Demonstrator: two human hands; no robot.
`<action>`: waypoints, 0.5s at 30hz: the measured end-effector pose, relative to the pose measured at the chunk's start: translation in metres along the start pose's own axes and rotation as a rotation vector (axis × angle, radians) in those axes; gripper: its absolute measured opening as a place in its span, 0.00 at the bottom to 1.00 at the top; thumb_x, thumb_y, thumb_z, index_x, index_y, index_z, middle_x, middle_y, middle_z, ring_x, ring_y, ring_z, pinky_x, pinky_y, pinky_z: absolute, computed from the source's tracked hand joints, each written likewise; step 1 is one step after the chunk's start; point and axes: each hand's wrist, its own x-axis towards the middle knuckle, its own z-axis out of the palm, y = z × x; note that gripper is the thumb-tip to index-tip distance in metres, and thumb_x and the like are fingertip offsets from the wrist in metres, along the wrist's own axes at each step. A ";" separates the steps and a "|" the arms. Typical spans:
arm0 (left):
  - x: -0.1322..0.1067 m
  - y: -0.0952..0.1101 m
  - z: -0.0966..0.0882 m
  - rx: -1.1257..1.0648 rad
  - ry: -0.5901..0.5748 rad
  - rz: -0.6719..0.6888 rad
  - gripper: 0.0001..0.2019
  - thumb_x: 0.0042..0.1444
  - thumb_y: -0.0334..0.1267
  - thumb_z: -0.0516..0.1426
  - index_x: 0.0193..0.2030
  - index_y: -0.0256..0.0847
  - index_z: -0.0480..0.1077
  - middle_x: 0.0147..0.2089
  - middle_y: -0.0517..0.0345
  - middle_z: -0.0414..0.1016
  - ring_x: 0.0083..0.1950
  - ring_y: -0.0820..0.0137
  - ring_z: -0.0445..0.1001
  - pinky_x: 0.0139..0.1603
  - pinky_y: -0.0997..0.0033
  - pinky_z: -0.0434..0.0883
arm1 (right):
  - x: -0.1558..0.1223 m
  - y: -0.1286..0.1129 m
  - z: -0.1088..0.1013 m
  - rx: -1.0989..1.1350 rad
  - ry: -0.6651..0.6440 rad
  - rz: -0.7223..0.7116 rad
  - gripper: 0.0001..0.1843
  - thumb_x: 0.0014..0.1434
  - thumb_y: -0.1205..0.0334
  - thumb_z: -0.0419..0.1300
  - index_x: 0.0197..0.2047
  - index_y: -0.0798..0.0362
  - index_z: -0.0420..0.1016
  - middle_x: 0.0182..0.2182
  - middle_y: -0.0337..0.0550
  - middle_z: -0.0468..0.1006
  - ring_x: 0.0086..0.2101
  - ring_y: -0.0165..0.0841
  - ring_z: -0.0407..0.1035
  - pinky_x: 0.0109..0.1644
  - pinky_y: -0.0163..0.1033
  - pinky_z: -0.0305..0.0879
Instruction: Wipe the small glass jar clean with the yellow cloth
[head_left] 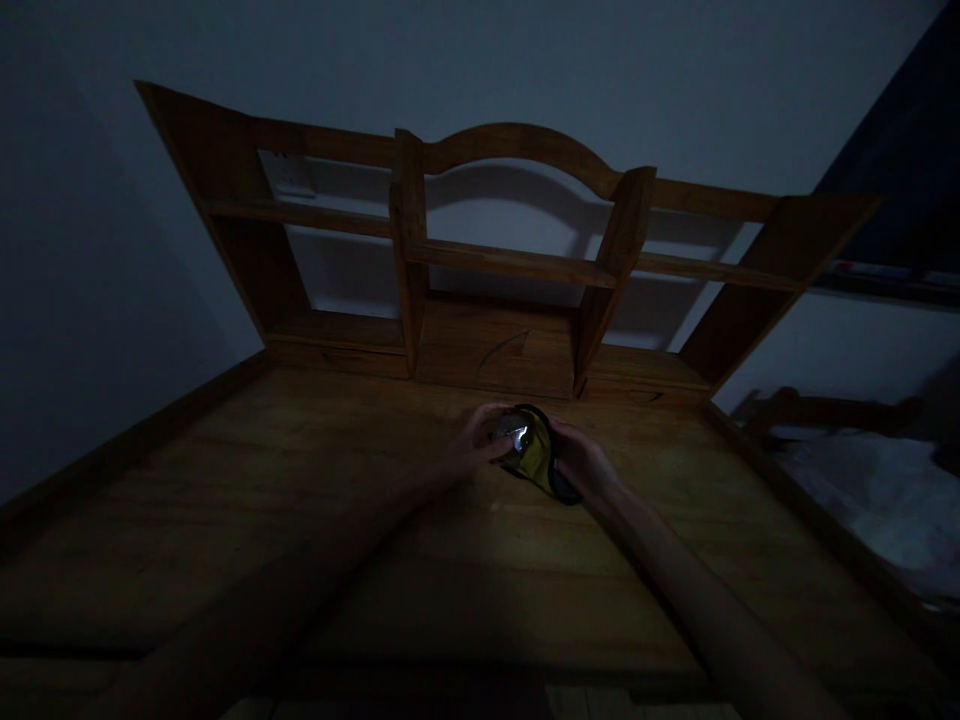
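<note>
The room is dim. Both my hands meet over the middle of a wooden desk, near its back. My right hand curls around a small yellow and black pouch-like object from the right. My left hand grips its left end, where something shiny and silver catches the light. I cannot make out what the silver part is. Both forearms reach in from the bottom of the view.
A wooden hutch with open shelves stands at the back of the desk, against a pale wall. A small white item sits on its upper left shelf. A raised lip runs along the desk's sides. A white cloth lies at the right.
</note>
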 end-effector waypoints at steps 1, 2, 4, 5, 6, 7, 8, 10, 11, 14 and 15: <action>0.000 0.000 0.000 -0.016 -0.005 0.000 0.28 0.50 0.43 0.66 0.58 0.46 0.65 0.62 0.49 0.66 0.64 0.55 0.63 0.61 0.58 0.65 | 0.000 0.000 0.000 -0.008 0.005 -0.006 0.11 0.56 0.59 0.62 0.43 0.49 0.78 0.42 0.39 0.81 0.43 0.36 0.73 0.46 0.37 0.68; 0.000 0.001 0.000 -0.033 -0.004 0.006 0.28 0.50 0.43 0.66 0.58 0.46 0.66 0.62 0.49 0.66 0.65 0.55 0.62 0.62 0.58 0.64 | 0.000 0.000 -0.001 -0.016 0.006 -0.008 0.11 0.56 0.59 0.62 0.43 0.49 0.78 0.42 0.39 0.81 0.43 0.36 0.73 0.46 0.37 0.69; 0.001 0.001 0.001 -0.068 0.007 0.018 0.29 0.50 0.43 0.66 0.58 0.45 0.66 0.62 0.49 0.67 0.65 0.55 0.62 0.63 0.58 0.63 | 0.000 0.000 -0.001 -0.023 0.003 -0.004 0.12 0.56 0.59 0.63 0.44 0.49 0.78 0.43 0.39 0.80 0.44 0.37 0.73 0.47 0.38 0.69; 0.001 0.001 0.002 -0.088 0.014 0.020 0.29 0.50 0.44 0.66 0.59 0.45 0.66 0.62 0.49 0.66 0.65 0.55 0.62 0.63 0.58 0.62 | 0.001 0.000 -0.002 -0.024 0.002 -0.003 0.13 0.56 0.59 0.63 0.45 0.49 0.78 0.44 0.39 0.80 0.45 0.37 0.73 0.47 0.38 0.69; 0.002 0.001 0.003 -0.111 0.021 0.018 0.29 0.50 0.44 0.66 0.59 0.44 0.67 0.62 0.48 0.66 0.65 0.55 0.63 0.63 0.58 0.62 | 0.002 0.001 -0.002 -0.026 0.001 -0.003 0.13 0.55 0.60 0.64 0.45 0.49 0.78 0.45 0.40 0.80 0.45 0.37 0.74 0.48 0.39 0.69; 0.002 0.000 0.003 -0.141 0.024 0.009 0.29 0.50 0.44 0.66 0.59 0.44 0.66 0.62 0.48 0.66 0.64 0.55 0.63 0.62 0.58 0.63 | 0.002 0.002 -0.003 -0.031 0.001 -0.007 0.14 0.54 0.60 0.64 0.46 0.49 0.78 0.45 0.40 0.80 0.45 0.37 0.74 0.49 0.39 0.69; 0.003 -0.001 0.004 -0.177 0.020 -0.008 0.29 0.50 0.44 0.66 0.59 0.45 0.66 0.62 0.48 0.66 0.63 0.55 0.64 0.61 0.57 0.64 | 0.003 0.002 -0.003 -0.037 0.000 -0.014 0.15 0.53 0.61 0.65 0.46 0.49 0.78 0.46 0.40 0.80 0.45 0.37 0.74 0.50 0.39 0.69; 0.004 -0.002 0.004 -0.248 0.012 -0.054 0.28 0.51 0.44 0.65 0.59 0.46 0.66 0.62 0.48 0.66 0.62 0.54 0.66 0.57 0.57 0.68 | 0.004 0.004 -0.003 -0.049 -0.002 -0.031 0.17 0.52 0.63 0.67 0.47 0.50 0.78 0.45 0.41 0.80 0.44 0.37 0.75 0.52 0.41 0.69; 0.005 -0.003 0.004 -0.275 0.016 -0.077 0.28 0.51 0.45 0.65 0.58 0.46 0.65 0.62 0.48 0.66 0.61 0.54 0.67 0.54 0.57 0.70 | 0.005 0.005 -0.003 -0.050 -0.001 -0.036 0.17 0.52 0.63 0.67 0.47 0.51 0.78 0.45 0.42 0.81 0.44 0.38 0.75 0.53 0.41 0.69; 0.008 -0.003 0.002 -0.306 0.066 -0.108 0.29 0.50 0.47 0.65 0.58 0.45 0.65 0.61 0.46 0.66 0.59 0.53 0.68 0.49 0.59 0.73 | 0.006 0.008 -0.002 -0.034 0.009 -0.036 0.15 0.51 0.66 0.68 0.44 0.52 0.79 0.43 0.42 0.82 0.42 0.39 0.76 0.55 0.44 0.68; 0.009 -0.002 0.002 -0.306 0.084 -0.103 0.30 0.49 0.47 0.66 0.58 0.45 0.65 0.61 0.46 0.66 0.59 0.53 0.68 0.48 0.60 0.74 | 0.007 0.010 -0.003 -0.026 0.013 -0.032 0.14 0.51 0.66 0.68 0.43 0.52 0.80 0.42 0.43 0.82 0.42 0.40 0.77 0.55 0.44 0.69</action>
